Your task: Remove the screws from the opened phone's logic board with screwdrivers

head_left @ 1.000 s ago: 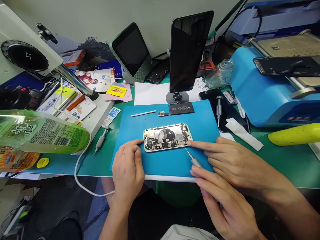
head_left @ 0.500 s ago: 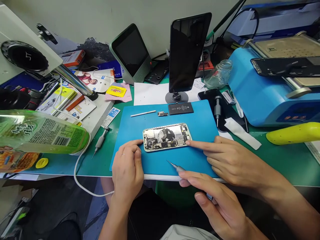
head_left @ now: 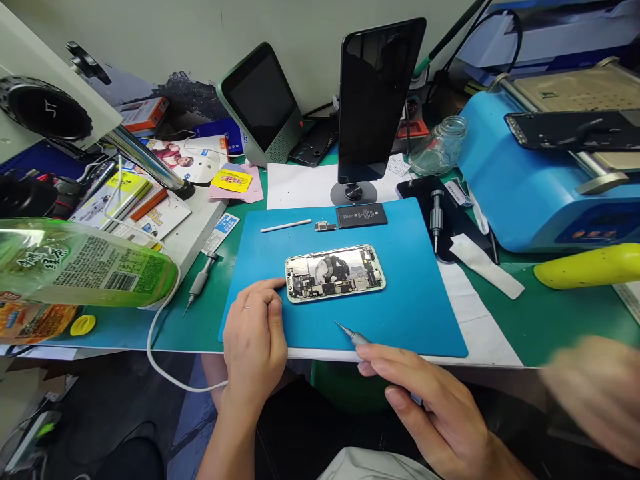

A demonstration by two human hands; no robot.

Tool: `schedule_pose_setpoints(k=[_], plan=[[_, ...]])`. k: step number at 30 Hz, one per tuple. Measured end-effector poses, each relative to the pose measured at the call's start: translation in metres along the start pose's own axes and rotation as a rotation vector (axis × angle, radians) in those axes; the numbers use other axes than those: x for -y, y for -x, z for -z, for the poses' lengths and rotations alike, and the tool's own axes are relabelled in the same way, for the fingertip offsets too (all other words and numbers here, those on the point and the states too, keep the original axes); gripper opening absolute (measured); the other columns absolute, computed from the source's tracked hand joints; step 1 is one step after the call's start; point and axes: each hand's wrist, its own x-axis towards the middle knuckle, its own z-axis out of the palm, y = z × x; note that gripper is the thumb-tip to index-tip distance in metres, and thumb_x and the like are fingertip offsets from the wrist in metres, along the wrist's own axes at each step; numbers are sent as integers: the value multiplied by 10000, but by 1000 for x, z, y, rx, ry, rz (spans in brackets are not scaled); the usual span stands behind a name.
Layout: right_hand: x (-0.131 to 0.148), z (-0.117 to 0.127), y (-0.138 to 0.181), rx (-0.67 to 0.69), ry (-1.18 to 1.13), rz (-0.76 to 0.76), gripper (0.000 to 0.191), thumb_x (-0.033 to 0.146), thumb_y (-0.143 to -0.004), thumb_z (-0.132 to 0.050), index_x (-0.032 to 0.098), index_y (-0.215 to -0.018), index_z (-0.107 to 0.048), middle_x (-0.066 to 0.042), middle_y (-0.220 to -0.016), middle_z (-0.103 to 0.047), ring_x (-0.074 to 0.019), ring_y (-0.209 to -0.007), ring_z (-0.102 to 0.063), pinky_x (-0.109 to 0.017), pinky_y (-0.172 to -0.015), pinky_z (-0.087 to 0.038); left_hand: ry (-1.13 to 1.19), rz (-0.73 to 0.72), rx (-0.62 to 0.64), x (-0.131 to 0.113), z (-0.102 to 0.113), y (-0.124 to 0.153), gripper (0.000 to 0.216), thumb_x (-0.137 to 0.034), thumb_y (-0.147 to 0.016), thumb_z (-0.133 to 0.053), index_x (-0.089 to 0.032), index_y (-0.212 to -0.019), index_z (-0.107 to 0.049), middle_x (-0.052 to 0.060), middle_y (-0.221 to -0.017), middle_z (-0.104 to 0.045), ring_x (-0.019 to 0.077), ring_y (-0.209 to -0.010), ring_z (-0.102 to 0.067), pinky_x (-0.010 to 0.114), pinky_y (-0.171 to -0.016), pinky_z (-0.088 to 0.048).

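An opened phone [head_left: 335, 273] with its insides exposed lies on the blue work mat [head_left: 400, 313]. My left hand [head_left: 255, 343] rests on the mat at the phone's left end, fingers curled, thumb tip touching the phone's corner. My right hand [head_left: 430, 407] sits at the mat's near edge, closed round a small grey screwdriver [head_left: 353, 335] whose tip points up-left toward the phone, apart from it. Another person's hand [head_left: 595, 390] is a blur at the lower right, off the mat.
A black battery [head_left: 362, 216], a small part [head_left: 325, 227] and a white stick [head_left: 286, 226] lie at the mat's far edge. A phone on a stand [head_left: 377, 100], a glass jar [head_left: 437, 147], a blue machine [head_left: 540, 180], two other screwdrivers [head_left: 437, 220] [head_left: 199, 283] and a green bottle [head_left: 85, 263] surround it.
The other person's hand that pointed at the phone's right end has pulled away to the lower right. My right hand drew the screwdriver back from the phone to the mat's near edge.
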Motion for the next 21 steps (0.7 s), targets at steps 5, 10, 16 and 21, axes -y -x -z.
schedule_pose_setpoints(k=[5,10,16,21], plan=[[-3,-4,0,-36,-54,-21,625,-54,-878,-557,183,-1454,-511,-65,-1361,-647,-120,-1280,-664,-232,-1134,-587,-3,6,-6,0,-1,1,174,-210,-1104,-414,-239,-976,-528,51,-1200,-734,214,-1108,-635,355,-915,-461],[6,-15,2,-259,-216,-250,557,-32,-950,-489,262,-1419,-550,-27,-1295,-679,-67,-1048,-737,-189,-1052,-618,-7,8,-12,1,0,1,183,-216,-1106,-412,-237,-968,-529,53,-1194,-732,212,-1089,-634,350,-894,-464],[6,17,-15,-652,-416,-545,290,247,-998,-622,289,-1282,-584,-4,-1104,-728,-30,-688,-693,-156,-822,-648,-14,4,-15,4,-1,2,172,-222,-1105,-417,-235,-994,-548,56,-1142,-727,216,-1073,-632,345,-893,-475],[-20,54,-42,-809,-576,-720,482,379,-833,-829,184,-1194,-575,-92,-1131,-709,-42,-707,-659,-124,-655,-580,-6,-1,-22,5,-1,4,163,-223,-1102,-423,-235,-1006,-555,56,-1143,-718,218,-1066,-628,346,-901,-467]])
